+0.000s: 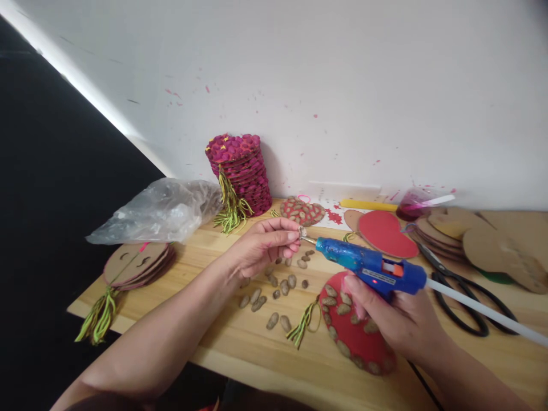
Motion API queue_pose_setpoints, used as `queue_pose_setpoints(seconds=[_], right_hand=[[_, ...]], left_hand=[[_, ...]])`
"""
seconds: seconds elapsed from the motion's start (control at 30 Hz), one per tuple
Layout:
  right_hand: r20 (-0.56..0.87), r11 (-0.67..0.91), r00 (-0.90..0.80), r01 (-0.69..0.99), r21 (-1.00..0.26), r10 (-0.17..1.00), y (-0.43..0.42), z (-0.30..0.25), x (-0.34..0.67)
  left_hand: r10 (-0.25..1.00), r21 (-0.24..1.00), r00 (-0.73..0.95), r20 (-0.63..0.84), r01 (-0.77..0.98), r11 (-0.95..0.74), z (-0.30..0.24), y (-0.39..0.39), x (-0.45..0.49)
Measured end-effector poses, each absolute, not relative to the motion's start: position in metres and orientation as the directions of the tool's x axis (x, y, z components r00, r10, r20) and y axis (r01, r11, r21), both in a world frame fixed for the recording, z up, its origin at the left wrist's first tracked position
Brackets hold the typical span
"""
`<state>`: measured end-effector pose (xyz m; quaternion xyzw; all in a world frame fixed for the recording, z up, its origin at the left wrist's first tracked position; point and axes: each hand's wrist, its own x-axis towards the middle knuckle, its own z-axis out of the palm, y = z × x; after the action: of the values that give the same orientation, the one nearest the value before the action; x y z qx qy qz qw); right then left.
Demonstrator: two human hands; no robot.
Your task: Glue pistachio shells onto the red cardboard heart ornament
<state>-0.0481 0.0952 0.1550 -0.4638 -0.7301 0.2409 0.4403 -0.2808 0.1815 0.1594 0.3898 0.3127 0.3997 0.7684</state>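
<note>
My left hand [265, 245] is pinched shut on a small seed [302, 232], held above the wooden table [240, 354]. My right hand [398, 322] grips a blue hot glue gun [370, 267], whose nozzle tip touches the seed. A white glue stick [488, 311] juts out of the gun's back. Under my right hand lies a red heart-shaped piece [351, 331] with seeds stuck round its edge and a green-yellow tassel [303, 322]. Several loose seeds [274, 294] lie scattered on the table below my left hand.
Black scissors [462, 297] lie to the right. Cardboard shapes [492, 245] and a red heart [385, 233] sit behind them. A stack of magenta pieces [242, 171] stands by the wall, beside a crumpled plastic bag [158, 211]. Brown cardboard pieces with a tassel [137, 264] lie at the left edge.
</note>
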Motion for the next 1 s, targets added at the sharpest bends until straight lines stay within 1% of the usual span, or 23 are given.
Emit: queue_pose_setpoints(seconds=[0.13, 0.3, 0.5, 0.73, 0.87, 1.0], right_hand=[[0.408, 0.443, -0.180, 0.474, -0.761, 0.895, 0.0956, 0.1550, -0.0483], [0.433, 0.460, -0.171, 0.463, -0.758, 0.885, 0.0964, 0.1541, -0.0487], [0.420, 0.445, -0.170, 0.504, -0.740, 0.891, 0.0952, 0.1551, -0.0479], [0.418, 0.445, -0.175, 0.507, -0.738, 0.892, 0.0970, 0.1564, -0.0491], [0.431, 0.459, -0.180, 0.504, -0.732, 0.884, 0.0965, 0.1562, -0.0480], [0.449, 0.461, -0.150, 0.492, -0.739, 0.881, 0.0975, 0.1577, -0.0477]], left_hand=[[0.860, 0.848, 0.486, -0.158, -0.380, 0.371, 0.1595, 0.1815, -0.2808], [0.858, 0.847, 0.488, -0.159, -0.379, 0.373, 0.1575, 0.1827, -0.2818], [0.860, 0.848, 0.486, -0.154, -0.382, 0.367, 0.1584, 0.1832, -0.2818], [0.868, 0.836, 0.472, -0.156, -0.404, 0.370, 0.1609, 0.1818, -0.2804], [0.870, 0.837, 0.470, -0.149, -0.408, 0.364, 0.1602, 0.1827, -0.2814], [0.874, 0.838, 0.466, -0.142, -0.413, 0.356, 0.1599, 0.1832, -0.2826]])
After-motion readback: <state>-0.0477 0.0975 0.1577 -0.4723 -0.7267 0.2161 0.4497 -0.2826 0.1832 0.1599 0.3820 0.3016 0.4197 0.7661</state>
